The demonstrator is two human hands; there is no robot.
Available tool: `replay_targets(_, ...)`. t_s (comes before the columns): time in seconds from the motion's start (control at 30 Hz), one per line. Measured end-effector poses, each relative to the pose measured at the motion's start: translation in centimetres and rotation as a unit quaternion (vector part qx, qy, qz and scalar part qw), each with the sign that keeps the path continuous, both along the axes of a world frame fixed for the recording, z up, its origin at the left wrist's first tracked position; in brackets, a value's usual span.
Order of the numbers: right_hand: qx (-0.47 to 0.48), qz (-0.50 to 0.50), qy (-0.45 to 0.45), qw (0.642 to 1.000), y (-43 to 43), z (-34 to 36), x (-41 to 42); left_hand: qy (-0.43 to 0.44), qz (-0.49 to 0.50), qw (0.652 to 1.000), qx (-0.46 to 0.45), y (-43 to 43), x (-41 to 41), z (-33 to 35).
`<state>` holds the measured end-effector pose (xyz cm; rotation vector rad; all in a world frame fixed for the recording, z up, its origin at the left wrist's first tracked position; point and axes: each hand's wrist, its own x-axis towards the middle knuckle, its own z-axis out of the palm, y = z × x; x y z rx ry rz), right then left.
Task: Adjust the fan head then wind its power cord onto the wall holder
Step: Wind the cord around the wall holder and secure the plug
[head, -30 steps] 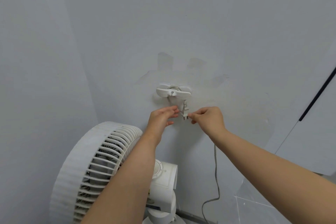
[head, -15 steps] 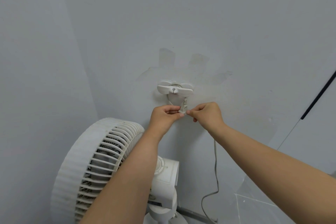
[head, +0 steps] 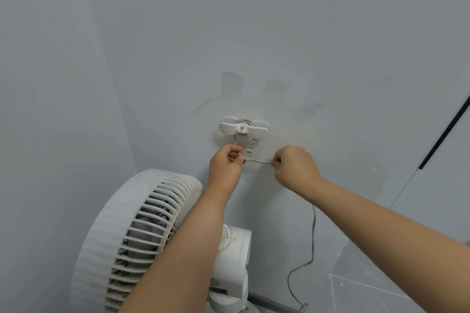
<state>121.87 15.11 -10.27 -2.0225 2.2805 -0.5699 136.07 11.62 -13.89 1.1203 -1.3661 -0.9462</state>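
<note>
A white cord holder with two wings is fixed to the grey wall. Cord turns sit behind its wings and a plug hangs just below it. My left hand is closed on the cord at the plug's lower end. My right hand pinches the grey power cord, which stretches taut between both hands. More cord drops from under my right wrist toward the floor. The white fan head with its ribbed grille stands at lower left, partly hidden by my left forearm.
The fan's white body with a round dial sits behind my left arm. A wall corner runs down the left. A white panel with a dark strip stands at right, and pale floor tile shows at bottom right.
My hands were together just below the holder; now my right hand has moved right, drawing a short length of cord taut between the hands. The left hand stays by the plug.
</note>
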Motion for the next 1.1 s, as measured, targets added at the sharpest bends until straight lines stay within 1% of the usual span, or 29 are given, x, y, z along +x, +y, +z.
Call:
replay_targets(0.1, -0.006, -0.004, 0.077, 0.997, 0.3, 0.8, 0.3, 0.009, -0.014, 1.000, 0.007, 0.2, 0.0, 0.0)
replay_targets(0.2, 0.000, -0.008, 0.114, 0.993, 0.6, 1.2, 0.2, 0.027, -0.032, 0.999, 0.033, 0.0, 0.2, -0.1)
replay_targets(0.27, -0.012, -0.011, 0.113, 0.994, 0.5, 1.2, -0.2, 0.025, -0.034, 0.998, 0.043, 0.0, 0.5, -0.1)
replay_targets(0.33, -0.037, -0.021, 0.084, 0.996, 0.3, 1.1, -0.6, 0.012, -0.022, 0.999, 0.049, -0.2, 0.7, -0.3)
replay_targets(0.47, -0.125, -0.042, 0.003, 0.991, 0.2, 1.9, -1.2, -0.016, 0.028, 0.998, 0.060, -0.7, 0.6, -0.8)
replay_targets(0.57, -0.183, -0.047, -0.026, 0.982, 0.6, 3.6, -1.3, -0.045, 0.063, 0.995, 0.060, -0.7, 0.5, -0.8)
replay_targets(0.63, -0.214, -0.037, -0.018, 0.976, 0.6, 4.8, -1.1, -0.055, 0.074, 0.994, 0.064, -0.6, 0.5, -0.8)
replay_targets(0.73, -0.241, -0.011, 0.025, 0.970, -0.1, 6.6, -0.3, -0.060, 0.078, 0.993, 0.065, -0.5, 0.6, -0.8)
replay_targets(0.9, -0.246, 0.036, 0.107, 0.963, -2.0, 8.9, 1.6, -0.053, 0.070, 0.994, 0.071, -0.5, 0.5, -0.9)
replay_targets(1.0, -0.246, 0.074, 0.101, 0.961, -3.4, 10.0, 3.0, -0.050, 0.069, 0.994, 0.068, -0.4, 0.4, -0.8)
replay_targets(1.1, -0.222, 0.100, 0.093, 0.965, -4.8, 10.9, 4.4, -0.057, 0.085, 0.993, 0.052, -0.4, 0.7, -0.6)
